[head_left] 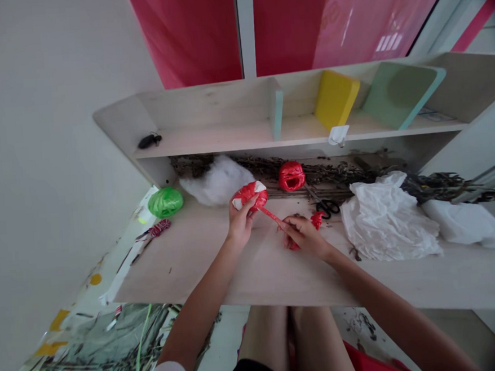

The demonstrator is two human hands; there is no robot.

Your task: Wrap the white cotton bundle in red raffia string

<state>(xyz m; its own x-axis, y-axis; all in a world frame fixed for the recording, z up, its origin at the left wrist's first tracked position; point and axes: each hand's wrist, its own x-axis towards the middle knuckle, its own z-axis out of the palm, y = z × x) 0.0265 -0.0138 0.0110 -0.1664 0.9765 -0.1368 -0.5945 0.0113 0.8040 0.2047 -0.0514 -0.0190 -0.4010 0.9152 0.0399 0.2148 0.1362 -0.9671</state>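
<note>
My left hand (240,222) is closed around a white bundle wrapped in red plastic ribbon (249,195), held above the middle of the desk. White patches show between the red bands. A strip of the red ribbon (268,212) runs taut from the bundle to my right hand (302,233), whose fingers pinch it. More crumpled red ribbon lies beneath and beside my right hand, partly hidden by it. Behind my hands sits a red ball of ribbon (291,175). Black-handled scissors (327,207) lie just right of that ball.
White fluffy stuffing (219,182) and a green ribbon ball (165,202) are at the left. Crumpled white paper (389,218) lies at the right. Dry stems (327,174) stretch along the back under a shelf (210,140). More stems (102,354) cover the floor at lower left.
</note>
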